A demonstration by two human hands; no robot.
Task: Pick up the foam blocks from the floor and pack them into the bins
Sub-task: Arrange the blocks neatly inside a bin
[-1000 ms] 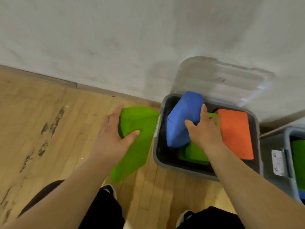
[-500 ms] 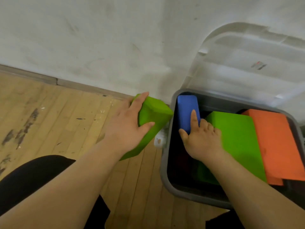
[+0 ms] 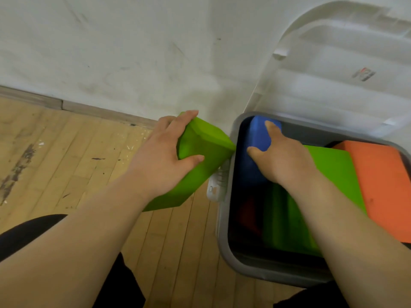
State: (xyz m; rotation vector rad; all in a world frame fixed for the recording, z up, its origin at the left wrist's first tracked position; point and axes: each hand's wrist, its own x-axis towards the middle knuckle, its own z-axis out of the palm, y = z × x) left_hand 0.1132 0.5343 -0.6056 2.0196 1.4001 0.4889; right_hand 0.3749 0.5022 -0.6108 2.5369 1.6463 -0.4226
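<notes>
- Done so far: the grey plastic bin, at 4 o'clock in the view, already holds a flat bright green foam slab, an orange foam slab at its 3 o'clock side, and a blue foam block on end in its 11 o'clock corner.
- The right hand presses the blue block with index finger and thumb spread flat; the other fingers are hidden, so they may be curled.
- Left to do: the left hand grips a green foam wedge-like block, fingers over its top and thumb on its near face. The block is outside the bin at 9 o'clock, one corner touching the rim.
- Since a second ago, the blue block has gone from lying tilted above the rim to standing down in the corner, and the held green block has risen toward the rim.
</notes>
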